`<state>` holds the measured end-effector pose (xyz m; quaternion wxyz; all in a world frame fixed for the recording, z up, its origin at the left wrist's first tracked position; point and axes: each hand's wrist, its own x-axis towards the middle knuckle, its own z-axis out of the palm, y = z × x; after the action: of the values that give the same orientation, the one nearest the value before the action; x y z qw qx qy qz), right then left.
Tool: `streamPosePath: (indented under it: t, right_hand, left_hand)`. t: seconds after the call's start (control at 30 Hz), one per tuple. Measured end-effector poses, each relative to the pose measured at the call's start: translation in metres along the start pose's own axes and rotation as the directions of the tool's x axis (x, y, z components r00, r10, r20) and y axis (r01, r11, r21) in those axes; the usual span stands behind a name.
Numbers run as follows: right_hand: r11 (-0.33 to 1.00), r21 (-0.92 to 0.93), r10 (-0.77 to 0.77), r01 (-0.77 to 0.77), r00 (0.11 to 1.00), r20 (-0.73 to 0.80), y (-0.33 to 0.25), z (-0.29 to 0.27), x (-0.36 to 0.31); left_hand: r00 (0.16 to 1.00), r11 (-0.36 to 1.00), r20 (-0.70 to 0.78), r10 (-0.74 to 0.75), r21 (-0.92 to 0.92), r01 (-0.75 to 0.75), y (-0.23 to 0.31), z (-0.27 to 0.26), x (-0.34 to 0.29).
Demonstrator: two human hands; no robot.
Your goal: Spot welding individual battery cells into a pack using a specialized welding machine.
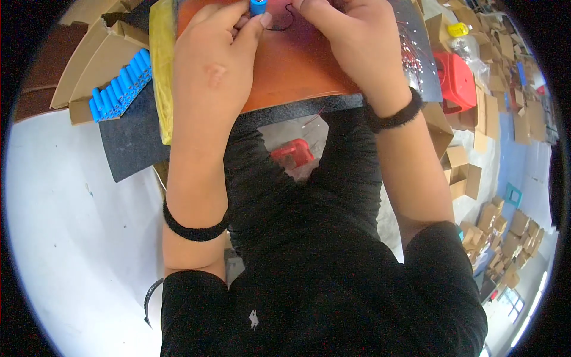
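Near the top edge, my left hand (217, 53) pinches a small blue cylindrical battery cell (257, 8) between thumb and fingers. A thin black wire (291, 21) curls over the orange mat (291, 71) from beside the cell toward my right hand. My right hand (357, 41) is closed, its thumb tip at the wire's upper end; the picture's edge cuts off part of its fingers. The two hands are apart, with the wire between them. To the left, several more blue cells (122, 86) stand in rows in an open cardboard box (80, 110).
A yellow packet (160, 77) lies along the mat's left side. Several thin wires with shiny ends (416, 56) lie at its right. Beyond them are a red plastic stool (455, 80) and open cardboard boxes (461, 169). Another red object (292, 154) shows on the floor between my legs.
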<state>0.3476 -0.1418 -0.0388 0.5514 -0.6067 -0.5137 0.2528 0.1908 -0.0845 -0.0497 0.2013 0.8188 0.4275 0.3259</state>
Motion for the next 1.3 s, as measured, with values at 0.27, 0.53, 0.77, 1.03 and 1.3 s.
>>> streamPosePath:
  t: [0.27,0.53,0.77,1.03,1.3]
  right_hand:
    - [0.998,0.061,-0.018,0.018,1.000,0.001,0.003,0.001,0.001]
    - [0.991,-0.066,-0.114,0.114,0.993,0.007,0.005,0.001,0.002]
    - [0.994,0.110,-0.005,0.000,0.999,0.042,0.003,0.000,-0.001]
    - [0.994,-0.001,-0.107,0.107,0.994,0.000,-0.009,-0.054,-0.040]
    - [0.626,-0.620,0.216,-0.473,0.869,-0.445,0.069,-0.345,-0.142]
  left_hand:
    - [1.000,1.000,0.011,0.006,-0.009,-0.006,-0.002,-0.001,0.000]
    - [0.999,0.999,0.005,0.041,-0.023,-0.040,-0.009,0.001,0.001]
    - [0.999,1.000,0.034,-0.003,-0.007,0.003,0.005,-0.007,0.001]
    - [0.991,0.961,-0.021,0.134,-0.242,-0.135,0.007,-0.022,-0.022]
    - [0.974,0.999,-0.227,-0.009,-0.051,-0.003,-0.092,-0.110,-0.062]
